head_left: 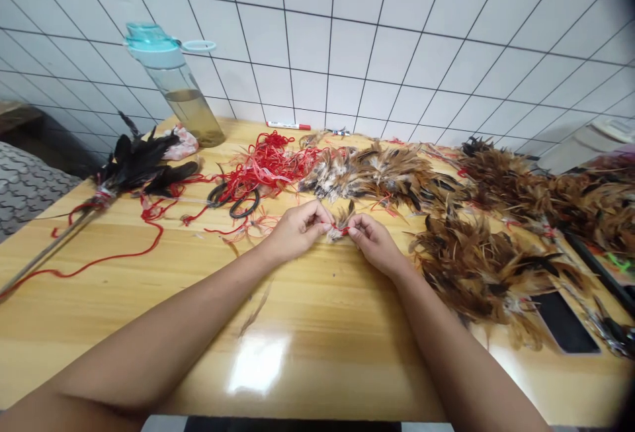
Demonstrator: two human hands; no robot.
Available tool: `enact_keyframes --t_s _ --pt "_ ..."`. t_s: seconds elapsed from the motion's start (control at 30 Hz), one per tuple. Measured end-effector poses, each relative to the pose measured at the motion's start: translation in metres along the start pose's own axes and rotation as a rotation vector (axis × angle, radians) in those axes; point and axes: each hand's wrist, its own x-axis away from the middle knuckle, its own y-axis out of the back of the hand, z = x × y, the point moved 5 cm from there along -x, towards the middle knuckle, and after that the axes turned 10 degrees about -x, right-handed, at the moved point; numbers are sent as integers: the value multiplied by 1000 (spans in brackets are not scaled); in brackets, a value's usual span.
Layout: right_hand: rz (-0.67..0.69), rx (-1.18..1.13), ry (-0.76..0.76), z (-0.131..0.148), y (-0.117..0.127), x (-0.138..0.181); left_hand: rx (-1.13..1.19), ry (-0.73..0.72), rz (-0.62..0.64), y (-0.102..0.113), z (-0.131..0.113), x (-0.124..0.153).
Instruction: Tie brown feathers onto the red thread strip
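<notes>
Pinching one bit of red string [340, 228] w/ L hand [301, 228], thumb vs. index, & another bit w/ R hand [373, 239], same grip. Holding both close tog., over counter [337, 326]; can't tell if touching wood. Got small feather tuft [344, 216] right betw. the two, w/ string running across near its pale fluffy base; can't tell if knotted.

Just behind, can see long brown feather row [391, 171], w/ pale fluff at L end. To L of that, see tangled red yarn heap [272, 162], w/ black-handled scissors [257, 200] lying at near edge. Further L, see black feather bundle [136, 162] bound to stick [49, 245], plus loose red strand [109, 257] trailing on counter. Behind bundle, see blue-lidded bottle [188, 106], part-filled w/ yellowish liquid. By tiled wall [307, 42], see red-capped marker [288, 126] lying flat.

Over to R, near R forearm, see brown feather pile [476, 260], adj. to phone [565, 323] w/ dark screen. Beyond, see bigger feather mass [526, 184] stretching to far R. Betw. forearms, see loose feather [255, 309].
</notes>
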Motion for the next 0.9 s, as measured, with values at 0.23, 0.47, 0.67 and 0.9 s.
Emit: enact_keyframes --t_s 0.23,0.47,0.67,0.9 --pt "11 52 -4 -2 -1 0 274 96 -17 -7 -1 -1" --pt "-9 -27 -8 -2 -1 -1 199 24 -58 -2 -2 -1" --pt "6 -58 -68 -5 -4 0 151 -33 -1 -4 -8 1" --pt "71 137 102 4 -4 -1 142 -42 18 -5 -9 3"
